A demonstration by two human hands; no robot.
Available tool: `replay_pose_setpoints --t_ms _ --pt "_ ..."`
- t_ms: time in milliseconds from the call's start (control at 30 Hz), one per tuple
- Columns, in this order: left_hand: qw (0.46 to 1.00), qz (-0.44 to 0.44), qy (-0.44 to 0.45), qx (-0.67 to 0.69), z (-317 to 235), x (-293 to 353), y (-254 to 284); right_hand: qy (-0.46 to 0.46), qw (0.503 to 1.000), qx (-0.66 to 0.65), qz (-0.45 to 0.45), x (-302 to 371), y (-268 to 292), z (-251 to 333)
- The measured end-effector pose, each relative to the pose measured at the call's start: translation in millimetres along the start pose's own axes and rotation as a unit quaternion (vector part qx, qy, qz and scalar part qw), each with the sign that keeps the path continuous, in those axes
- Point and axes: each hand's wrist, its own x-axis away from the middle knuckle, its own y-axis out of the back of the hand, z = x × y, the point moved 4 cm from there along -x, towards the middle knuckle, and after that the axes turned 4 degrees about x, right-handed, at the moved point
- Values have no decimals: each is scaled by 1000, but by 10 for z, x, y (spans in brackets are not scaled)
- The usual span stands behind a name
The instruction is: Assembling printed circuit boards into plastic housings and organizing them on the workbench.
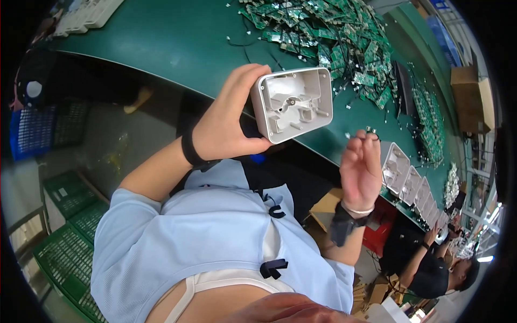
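My left hand (229, 118) grips a white plastic housing (258, 110) by its left side, fingers behind and thumb at the lower edge. The open face of the housing is turned toward me, showing moulded ribs, screw posts and a small round metal piece inside. Held up to the right and apart from the housing, my right hand (361, 175) has its fingertips pinched together. A tiny green and metallic part (371, 131) sits at those fingertips; its exact kind is too small to tell.
A heap of green circuit boards (344, 46) with black wires covers the far side of the green table (177, 40). Several more white housings (398, 167) line the table edge at right. Green crates (70, 258) stand lower left. Another person (431, 269) works at the right.
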Motion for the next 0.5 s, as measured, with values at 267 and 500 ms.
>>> replay_pose_setpoints --t_ms 267,500 --pt "1000 22 -12 -4 -134 -19 -45 323 796 505 78 -150 -502 -412" --pt "1000 21 -19 2 -153 -39 -60 345 745 565 81 -193 -595 -467"
